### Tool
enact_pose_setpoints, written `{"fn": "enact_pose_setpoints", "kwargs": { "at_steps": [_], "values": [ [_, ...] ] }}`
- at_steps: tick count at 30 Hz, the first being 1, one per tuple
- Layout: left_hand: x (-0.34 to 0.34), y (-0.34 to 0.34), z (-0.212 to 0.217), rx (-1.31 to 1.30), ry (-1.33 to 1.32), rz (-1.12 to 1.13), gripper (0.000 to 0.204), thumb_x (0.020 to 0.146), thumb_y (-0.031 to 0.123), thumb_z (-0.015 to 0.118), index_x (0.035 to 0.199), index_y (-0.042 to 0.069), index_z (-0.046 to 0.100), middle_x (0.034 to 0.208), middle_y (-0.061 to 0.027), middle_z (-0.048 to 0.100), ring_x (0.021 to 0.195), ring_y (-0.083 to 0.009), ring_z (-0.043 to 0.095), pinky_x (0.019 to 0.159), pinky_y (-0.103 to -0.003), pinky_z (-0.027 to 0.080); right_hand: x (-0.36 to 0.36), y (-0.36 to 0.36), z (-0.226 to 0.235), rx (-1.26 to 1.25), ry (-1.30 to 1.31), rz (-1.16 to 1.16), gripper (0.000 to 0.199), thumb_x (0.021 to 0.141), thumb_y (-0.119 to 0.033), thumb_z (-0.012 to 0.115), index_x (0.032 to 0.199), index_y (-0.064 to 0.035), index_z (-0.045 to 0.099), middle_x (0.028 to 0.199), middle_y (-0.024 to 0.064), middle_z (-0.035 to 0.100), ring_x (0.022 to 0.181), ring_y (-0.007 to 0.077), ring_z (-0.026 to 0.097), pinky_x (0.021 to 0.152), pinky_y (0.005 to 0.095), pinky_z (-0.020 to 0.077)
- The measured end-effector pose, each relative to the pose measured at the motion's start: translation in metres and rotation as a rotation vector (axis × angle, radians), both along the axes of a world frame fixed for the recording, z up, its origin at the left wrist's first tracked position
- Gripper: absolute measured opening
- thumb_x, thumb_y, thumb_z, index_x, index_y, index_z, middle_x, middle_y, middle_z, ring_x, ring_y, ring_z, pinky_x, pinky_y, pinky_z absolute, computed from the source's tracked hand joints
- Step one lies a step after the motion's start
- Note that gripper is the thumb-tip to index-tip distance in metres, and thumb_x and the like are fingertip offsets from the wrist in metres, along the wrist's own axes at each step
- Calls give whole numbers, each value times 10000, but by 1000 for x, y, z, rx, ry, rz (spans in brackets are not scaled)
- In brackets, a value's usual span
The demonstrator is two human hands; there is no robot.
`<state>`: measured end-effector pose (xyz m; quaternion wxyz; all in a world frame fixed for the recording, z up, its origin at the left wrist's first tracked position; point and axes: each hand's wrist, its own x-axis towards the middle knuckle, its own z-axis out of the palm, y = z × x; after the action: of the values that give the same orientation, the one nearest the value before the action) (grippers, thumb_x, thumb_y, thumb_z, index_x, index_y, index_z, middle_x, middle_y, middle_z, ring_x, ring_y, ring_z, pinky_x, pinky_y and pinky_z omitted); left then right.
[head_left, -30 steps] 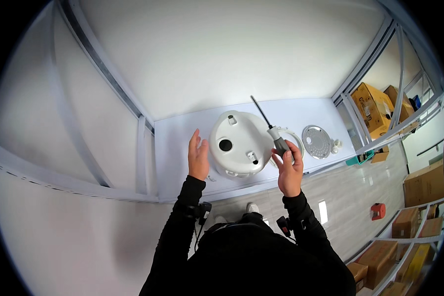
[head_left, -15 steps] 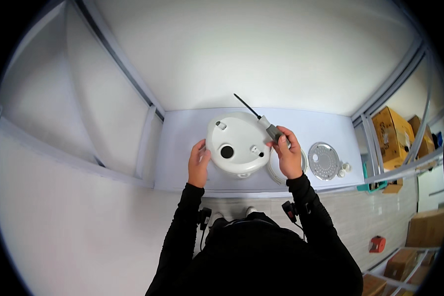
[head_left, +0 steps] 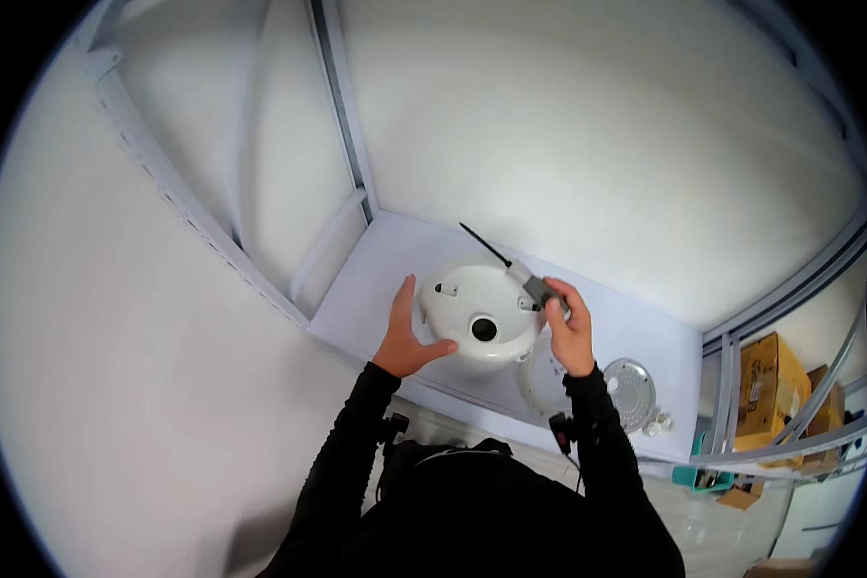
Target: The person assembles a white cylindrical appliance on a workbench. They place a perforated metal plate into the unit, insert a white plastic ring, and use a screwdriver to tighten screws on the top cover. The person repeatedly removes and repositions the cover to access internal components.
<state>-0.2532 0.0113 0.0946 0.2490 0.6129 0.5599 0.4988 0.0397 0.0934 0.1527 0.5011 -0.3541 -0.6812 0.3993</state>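
The white rounded appliance housing (head_left: 482, 297) sits on the pale tabletop (head_left: 352, 289) between the person's two hands, a black round opening (head_left: 484, 329) in its near part. The left hand (head_left: 411, 337) is wide open, thumb spread well away from the fingers, curving around the housing's left and near side; from where I stand I can't quite tell whether the thumb tip touches the rim or only hangs over it. The right hand (head_left: 570, 328) is closed around the grey handle of a screwdriver (head_left: 521, 273), just off the housing's right side, its dark shaft angling up and left over the far edge. A white ring (head_left: 528, 390) lies just beside the housing, nearer the person and to the right, partly hidden by the right arm. Past that arm are a perforated metal disc (head_left: 632, 393) and, right by it, small white pieces (head_left: 659, 424).
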Motion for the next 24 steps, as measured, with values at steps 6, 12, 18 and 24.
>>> {"fn": "enact_pose_setpoints", "kwargs": {
  "at_steps": [6, 12, 18, 24],
  "values": [
    [-5, 6, 6, -87, -71, -138, 1244, 683, 379, 941, 1605, 21, 187, 1591, -200, 310, 1474, -334, 321, 1208, -470, 293, 8, -46, 20, -393, 263, 158, 398, 1073, -297, 550, 1341, -3, 557, 1237, 90, 638, 1063, 188, 649, 976, 326, 473],
    [8, -9, 6, 15, -109, -70, 1120, 707, 367, 921, 1552, 5, 281, 1520, -197, 369, 1392, -322, 402, 1158, -447, 360, 1, -64, 23, -332, 185, 254, 428, 1082, -326, 529, 1363, -2, 535, 1261, 109, 620, 1014, 211, 668, 956, 345, 486],
    [19, -37, -1, 62, -37, 54, 982, 770, 325, 877, 1524, 23, 325, 1418, -182, 404, 1301, -324, 460, 1074, -438, 440, 4, -47, 14, -259, 179, 200, 381, 1067, -268, 566, 1349, -11, 557, 1187, 96, 636, 926, 192, 683, 888, 320, 505],
    [21, -41, -5, 109, 1, 101, 850, 764, 262, 881, 1429, 26, 407, 1340, -173, 420, 1212, -290, 504, 1049, -432, 451, -5, -17, 4, -157, 111, 212, 353, 1081, -257, 526, 1338, -18, 565, 1152, 70, 657, 826, 133, 642, 839, 286, 482]
  ]
}}
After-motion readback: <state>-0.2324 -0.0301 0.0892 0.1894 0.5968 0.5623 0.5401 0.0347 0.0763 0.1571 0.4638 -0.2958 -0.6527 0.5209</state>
